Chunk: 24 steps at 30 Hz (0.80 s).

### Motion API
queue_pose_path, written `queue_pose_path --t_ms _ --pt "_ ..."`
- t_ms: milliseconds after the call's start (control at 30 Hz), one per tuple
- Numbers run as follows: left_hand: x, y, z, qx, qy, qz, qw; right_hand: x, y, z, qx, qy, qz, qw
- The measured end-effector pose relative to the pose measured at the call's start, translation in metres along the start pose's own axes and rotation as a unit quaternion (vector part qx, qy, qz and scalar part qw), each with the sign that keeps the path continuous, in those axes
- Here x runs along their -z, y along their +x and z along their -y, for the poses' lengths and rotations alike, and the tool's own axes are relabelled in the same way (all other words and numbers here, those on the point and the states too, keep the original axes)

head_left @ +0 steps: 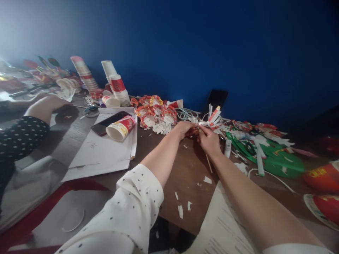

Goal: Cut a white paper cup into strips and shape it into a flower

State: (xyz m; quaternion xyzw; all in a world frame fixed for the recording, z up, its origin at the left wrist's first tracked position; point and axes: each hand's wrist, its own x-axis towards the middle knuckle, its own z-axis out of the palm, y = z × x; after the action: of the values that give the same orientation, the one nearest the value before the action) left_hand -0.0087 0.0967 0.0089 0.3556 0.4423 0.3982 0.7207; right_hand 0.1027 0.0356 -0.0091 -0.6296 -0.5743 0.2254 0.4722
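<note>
My left hand (186, 129) and my right hand (209, 141) meet above the table, fingers pinched together. Between their fingertips is the upper end of a thin wooden stick (209, 163), whose lower part slants down below my right hand. The exact grip of the left fingers is partly hidden. Just behind the hands, a paper cup cut into white and red strips (214, 115) fans upward; whether it joins the stick I cannot tell. A white glue stick or tube (227, 148) lies beside my right wrist.
Cut-cup paper flowers (156, 113) are heaped behind my left hand. To the left, a paper cup (120, 128) and a phone (102, 126) lie on a white folder (92, 155). Cup stacks (118, 88) stand behind. Green sheets (284, 164) lie right. Another person's hand (43, 106) is far left.
</note>
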Motion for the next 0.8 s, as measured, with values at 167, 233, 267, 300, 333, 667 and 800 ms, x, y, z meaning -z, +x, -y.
queue_pose_path --t_ms 167,233,267,300,333,667,800 --pt "-0.004 0.000 -0.001 0.003 0.010 -0.038 0.999 -0.003 -0.002 0.000 0.001 0.001 -0.006 1.000" --pt "-0.004 0.002 0.000 0.005 0.014 -0.044 0.999 -0.004 -0.002 -0.002 -0.002 0.011 0.000 1.000" --pt "-0.004 0.004 0.000 0.006 0.014 -0.046 0.999 -0.005 -0.001 -0.002 -0.007 0.022 0.004 1.000" --pt "-0.003 0.005 0.001 0.006 0.013 -0.046 0.999 -0.005 -0.001 -0.003 -0.017 0.039 0.008 0.999" --pt "-0.003 0.006 0.001 0.006 0.013 -0.045 0.999 -0.006 -0.001 -0.004 -0.031 0.063 0.010 0.997" --pt "-0.001 0.014 0.006 -0.006 0.008 -0.032 0.999 -0.010 0.002 -0.005 -0.127 0.282 0.026 0.950" --pt "-0.001 0.014 0.007 -0.007 0.025 -0.023 0.999 -0.009 0.001 -0.005 -0.123 0.276 0.036 0.953"
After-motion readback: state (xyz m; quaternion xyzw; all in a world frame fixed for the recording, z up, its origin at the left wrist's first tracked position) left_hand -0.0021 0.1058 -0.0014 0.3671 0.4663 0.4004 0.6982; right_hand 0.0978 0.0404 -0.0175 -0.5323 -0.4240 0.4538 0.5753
